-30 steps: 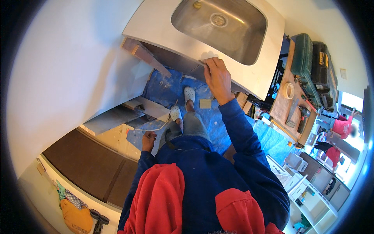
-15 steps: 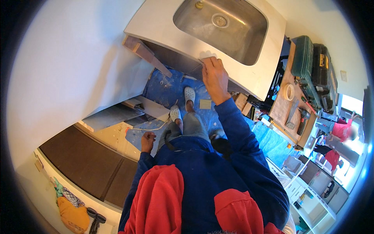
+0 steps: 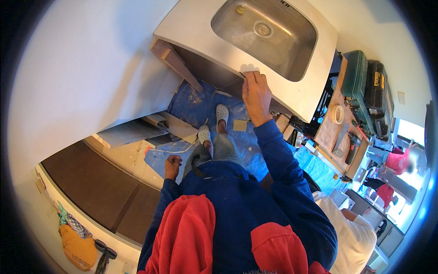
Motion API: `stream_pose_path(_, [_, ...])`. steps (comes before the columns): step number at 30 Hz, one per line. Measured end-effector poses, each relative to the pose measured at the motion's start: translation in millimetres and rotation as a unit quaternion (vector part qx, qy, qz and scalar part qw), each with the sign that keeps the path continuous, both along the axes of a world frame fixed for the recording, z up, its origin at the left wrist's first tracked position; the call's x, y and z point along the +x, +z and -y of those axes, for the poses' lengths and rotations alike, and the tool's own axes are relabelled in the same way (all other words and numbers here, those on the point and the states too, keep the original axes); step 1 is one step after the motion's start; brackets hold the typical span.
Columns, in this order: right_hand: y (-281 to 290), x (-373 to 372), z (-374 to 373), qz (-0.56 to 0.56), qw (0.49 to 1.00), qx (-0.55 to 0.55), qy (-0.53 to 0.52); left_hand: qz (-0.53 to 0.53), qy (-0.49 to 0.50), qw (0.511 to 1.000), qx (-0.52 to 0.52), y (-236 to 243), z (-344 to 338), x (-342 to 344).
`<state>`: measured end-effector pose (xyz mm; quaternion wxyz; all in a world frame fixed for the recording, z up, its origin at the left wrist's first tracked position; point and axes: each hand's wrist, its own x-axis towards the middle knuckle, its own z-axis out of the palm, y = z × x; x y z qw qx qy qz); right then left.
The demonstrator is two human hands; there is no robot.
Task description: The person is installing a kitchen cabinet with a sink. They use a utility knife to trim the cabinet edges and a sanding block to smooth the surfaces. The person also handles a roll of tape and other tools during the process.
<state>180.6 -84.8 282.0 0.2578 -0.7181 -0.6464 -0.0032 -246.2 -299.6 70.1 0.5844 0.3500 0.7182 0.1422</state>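
Note:
My right hand (image 3: 258, 97) reaches to the front edge of a pale countertop (image 3: 194, 34). Its fingertips are pinched together at that edge, and a thin dark sliver shows beside them, too small to name. Set into the countertop is a steel sink (image 3: 292, 64) with a round drain and a small yellowish object in its far left corner. Lower on the left, my left hand (image 3: 172, 167) hangs beside my leg with fingers curled in, away from any surface, and nothing shows in it.
A wooden support (image 3: 175, 64) slants below the counter's left end. Panels (image 3: 137, 132) lean at the left wall above a blue floor sheet (image 3: 187, 107). On the right, a workbench (image 3: 328, 128) bears a tape roll, a drill and tool cases (image 3: 353, 75). Close behind my right side is a white-shirted person (image 3: 349, 233).
A person in a white shirt has come into view at the lower right. The whole view has shifted slightly. My right hand stays at the counter edge; my left hand has barely moved.

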Motion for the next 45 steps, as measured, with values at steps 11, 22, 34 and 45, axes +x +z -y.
stream_pose_path(11, [0, 2, 6, 0.012, 1.0, 0.023, 0.005, 0.015, 0.01, 1.0, 0.018, 9, 3, 4])
stream_pose_path(22, [3, 13, 7, 0.006, 1.0, 0.012, 0.023, 0.026, 0.005, 0.999, 0.017, 7, 11, 4])
stream_pose_path(34, [-6, -1, -7, 0.019, 0.999, 0.015, 0.024, 0.04, 0.015, 0.999, 0.025, -15, 30, 5])
stream_pose_path(45, [-3, 4, 0, 0.057, 0.998, 0.027, 0.026, 0.003, 0.021, 1.0, 0.021, -21, 50, 2])
